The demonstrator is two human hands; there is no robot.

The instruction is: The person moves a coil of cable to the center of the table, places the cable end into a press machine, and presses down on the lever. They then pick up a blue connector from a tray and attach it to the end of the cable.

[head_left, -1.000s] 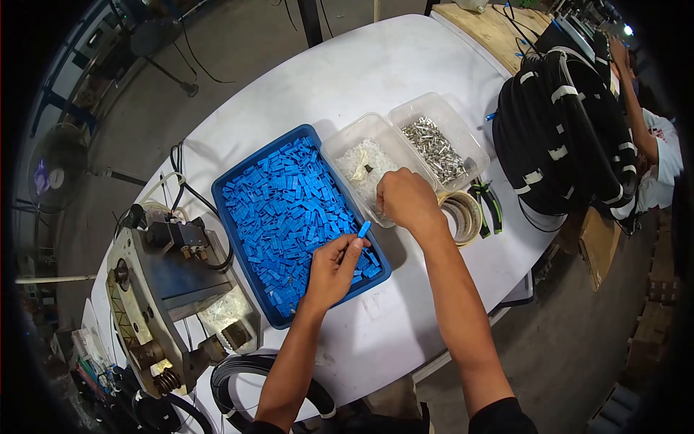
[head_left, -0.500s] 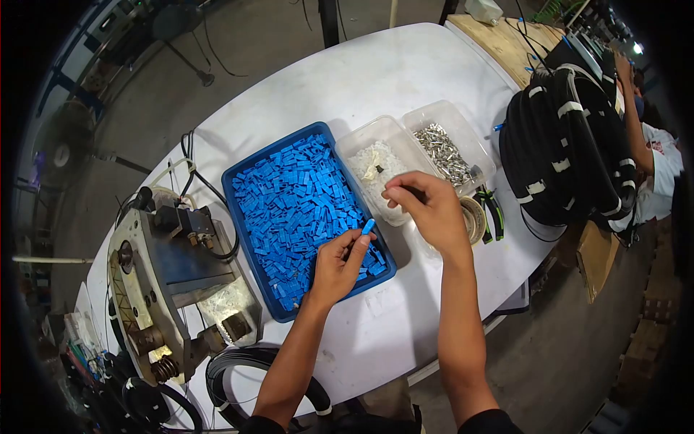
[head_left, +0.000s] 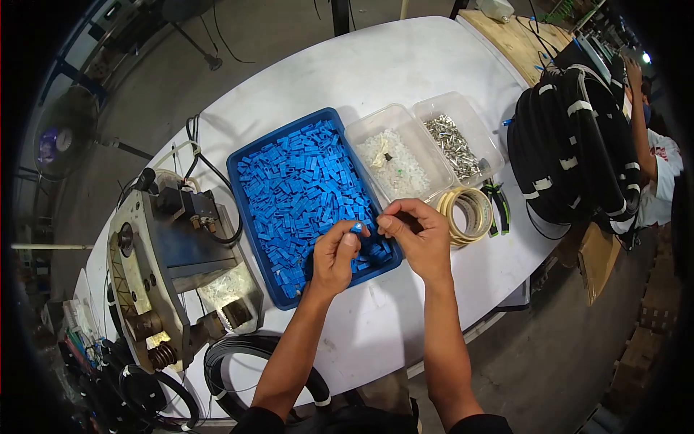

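My left hand is closed over the lower right part of a blue tray, pinching a small blue plastic connector housing between thumb and fingers. Close to it on the right, my right hand has thumb and fingertips pressed together; whatever they hold is too small to make out. A gap separates the two sets of fingertips. Many similar blue housings fill the tray. Beside it stands a clear container of small white pieces, then another clear container with metal terminals.
Tape rolls and green-black pliers lie right of my right hand. A metal machine stands at left, with a black cable coil below. Large black hose coils sit at right, near another person's arm.
My right hand has come down and left from beside the white-piece container toward my left hand. The housing in my left hand has turned, its end now facing me. The view has shifted slightly.
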